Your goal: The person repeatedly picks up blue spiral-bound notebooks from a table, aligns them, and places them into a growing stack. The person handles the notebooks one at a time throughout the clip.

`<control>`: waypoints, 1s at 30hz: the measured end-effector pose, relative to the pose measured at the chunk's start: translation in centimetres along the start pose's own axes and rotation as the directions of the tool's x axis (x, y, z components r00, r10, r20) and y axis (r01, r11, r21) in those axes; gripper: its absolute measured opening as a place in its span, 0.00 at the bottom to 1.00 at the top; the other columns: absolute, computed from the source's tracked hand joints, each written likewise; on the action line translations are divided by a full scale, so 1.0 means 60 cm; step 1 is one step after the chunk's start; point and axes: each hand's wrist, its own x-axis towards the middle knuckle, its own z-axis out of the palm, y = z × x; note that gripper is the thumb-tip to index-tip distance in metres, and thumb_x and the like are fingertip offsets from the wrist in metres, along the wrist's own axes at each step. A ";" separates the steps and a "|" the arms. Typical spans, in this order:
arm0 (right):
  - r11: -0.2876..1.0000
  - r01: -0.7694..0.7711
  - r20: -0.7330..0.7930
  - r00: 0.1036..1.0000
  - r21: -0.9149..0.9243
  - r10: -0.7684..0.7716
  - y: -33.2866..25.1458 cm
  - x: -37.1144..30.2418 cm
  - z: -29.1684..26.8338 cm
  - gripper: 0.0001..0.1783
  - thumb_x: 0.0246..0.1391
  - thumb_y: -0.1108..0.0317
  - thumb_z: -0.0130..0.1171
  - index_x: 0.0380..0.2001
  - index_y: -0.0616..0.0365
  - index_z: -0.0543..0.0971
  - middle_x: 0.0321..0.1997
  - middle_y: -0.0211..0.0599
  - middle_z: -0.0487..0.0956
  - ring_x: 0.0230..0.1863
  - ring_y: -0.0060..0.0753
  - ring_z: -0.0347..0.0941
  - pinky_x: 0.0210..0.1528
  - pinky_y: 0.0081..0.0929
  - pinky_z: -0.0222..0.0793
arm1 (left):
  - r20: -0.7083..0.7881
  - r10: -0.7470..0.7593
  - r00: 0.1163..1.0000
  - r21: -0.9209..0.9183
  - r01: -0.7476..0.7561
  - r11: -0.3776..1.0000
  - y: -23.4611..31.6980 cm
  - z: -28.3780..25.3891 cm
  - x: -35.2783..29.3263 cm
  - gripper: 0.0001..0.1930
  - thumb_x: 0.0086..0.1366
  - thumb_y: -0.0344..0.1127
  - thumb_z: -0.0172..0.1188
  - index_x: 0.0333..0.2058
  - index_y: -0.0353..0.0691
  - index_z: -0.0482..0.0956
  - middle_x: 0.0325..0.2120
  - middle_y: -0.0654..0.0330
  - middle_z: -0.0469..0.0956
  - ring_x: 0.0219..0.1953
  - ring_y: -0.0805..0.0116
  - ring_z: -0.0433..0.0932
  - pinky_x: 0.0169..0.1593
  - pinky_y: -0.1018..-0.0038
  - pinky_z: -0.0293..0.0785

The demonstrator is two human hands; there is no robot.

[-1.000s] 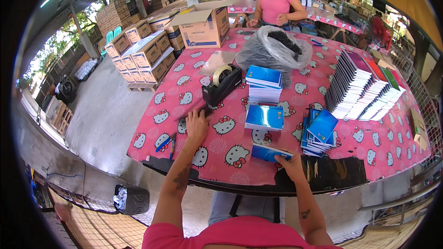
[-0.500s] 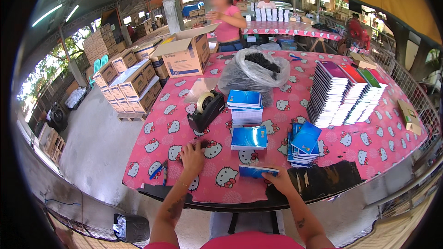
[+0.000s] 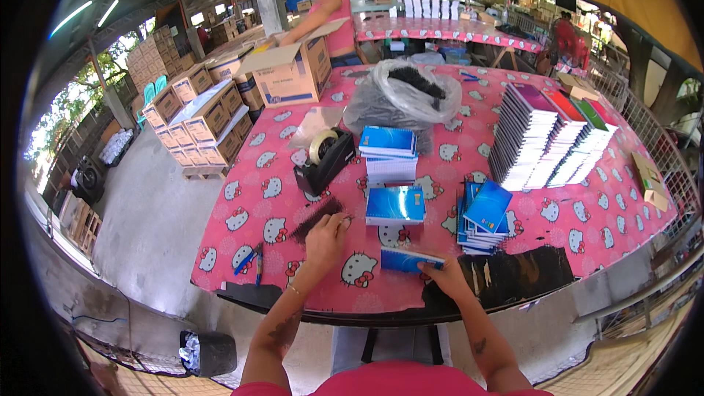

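My right hand [image 3: 444, 276] grips a blue notebook [image 3: 403, 259] by its right end, tilted close to the table's front edge. My left hand [image 3: 325, 240] is closed, its fingers curled at a dark ridged strip [image 3: 315, 221] that looks like a binding coil; the exact grip is partly hidden. Just beyond the held notebook is a short stack of blue notebooks [image 3: 396, 205], with a taller blue stack [image 3: 389, 154] behind it. Another blue pile [image 3: 484, 213] with uneven edges stands to the right. A black tape dispenser [image 3: 325, 161] sits beyond my left hand.
A clear plastic bag [image 3: 370, 106] of black pieces lies at the back. Tall notebook stacks [image 3: 524, 139] stand at right, a large open carton [image 3: 293, 77] at back left. Pens [image 3: 257, 262] lie near the left edge. A co-worker in pink [image 3: 334, 18] is beyond the carton.
My left hand has moved right and slightly away, and more of the dark strip shows. The held notebook is tipped more toward me. The co-worker now reaches left behind the carton.
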 end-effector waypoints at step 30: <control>0.996 0.028 0.003 1.000 0.082 -0.028 -0.013 -0.005 0.009 0.17 0.60 0.73 0.63 0.52 0.58 0.81 0.36 0.22 0.79 0.32 0.12 0.69 0.35 0.15 0.68 | 0.320 -0.264 0.910 -0.342 0.371 0.863 0.099 -0.013 -0.039 0.17 0.72 0.44 0.55 0.30 0.35 0.77 0.12 0.53 0.73 0.15 0.55 0.75 0.21 0.61 0.65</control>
